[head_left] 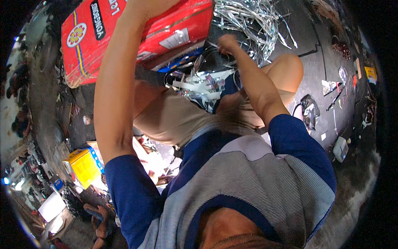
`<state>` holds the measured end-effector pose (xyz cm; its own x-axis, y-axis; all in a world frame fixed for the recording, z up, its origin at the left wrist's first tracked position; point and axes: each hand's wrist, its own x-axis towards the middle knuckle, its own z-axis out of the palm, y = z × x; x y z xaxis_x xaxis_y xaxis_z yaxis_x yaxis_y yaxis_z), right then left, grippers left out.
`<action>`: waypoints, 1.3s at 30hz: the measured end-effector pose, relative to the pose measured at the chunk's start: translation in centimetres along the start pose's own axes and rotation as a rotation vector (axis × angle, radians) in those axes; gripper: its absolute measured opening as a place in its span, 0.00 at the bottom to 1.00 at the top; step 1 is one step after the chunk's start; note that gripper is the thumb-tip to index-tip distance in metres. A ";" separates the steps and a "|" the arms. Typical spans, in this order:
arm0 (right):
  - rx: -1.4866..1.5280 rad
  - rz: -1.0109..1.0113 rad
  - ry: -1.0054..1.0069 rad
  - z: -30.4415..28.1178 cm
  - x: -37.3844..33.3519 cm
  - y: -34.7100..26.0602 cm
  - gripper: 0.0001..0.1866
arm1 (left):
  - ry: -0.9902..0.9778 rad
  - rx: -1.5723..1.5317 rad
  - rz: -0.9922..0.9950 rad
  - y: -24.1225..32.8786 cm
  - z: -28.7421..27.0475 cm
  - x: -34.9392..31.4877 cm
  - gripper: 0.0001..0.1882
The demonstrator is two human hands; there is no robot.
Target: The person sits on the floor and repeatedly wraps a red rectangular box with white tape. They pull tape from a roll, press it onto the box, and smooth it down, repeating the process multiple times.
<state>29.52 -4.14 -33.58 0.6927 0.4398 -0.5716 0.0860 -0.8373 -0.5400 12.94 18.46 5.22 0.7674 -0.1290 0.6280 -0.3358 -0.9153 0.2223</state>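
Box [157,33]: red with a yellow-and-blue stripe, in front of the seated person and toward the left, likely set there to stay within arm's reach.
Left arm [116,87]: stretched long over the box, elbow only slightly bent, perhaps to steady it.
Left hand [151,6]: over the box's far part, cut by the upper edge of view; whether its fingers are apart or clamped I cannot tell.
Right arm [259,89]: bent, forearm slanting forward and inward beside the folded right knee [288,66].
Right hand [227,44]: just beside the silver strips; its fingers look curled in, yet blur hides whether they are clamped on anything.
Silver strips [253,25]: a loose tangle on the floor [327,112], right of the box, probably kept close for easy reach.
Shiny scraps [203,85]: between the folded legs, near the box; the legs perhaps keep them from spreading.
Yellow carton [85,168]: left of the body, well apart from both hands.
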 end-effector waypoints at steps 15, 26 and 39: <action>-0.306 -0.611 -0.245 0.8 -26.6 -10.6 0.15 | 0.028 0.104 -0.036 1.2 -0.6 -0.9 0.24; 0.490 -0.645 -0.158 -14.9 -37.0 -16.2 0.13 | -0.069 -0.920 -0.591 15.1 3.1 -10.4 0.20; -0.186 -0.644 1.116 -24.4 -31.1 -18.7 0.27 | -0.463 -0.166 -0.844 14.1 8.0 -22.5 0.11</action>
<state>23.79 -10.13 9.36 0.7000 0.3471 0.6241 0.6593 -0.6498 -0.3782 -4.73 5.42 -11.76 0.9177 0.3744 -0.1333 0.3772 -0.7148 0.5889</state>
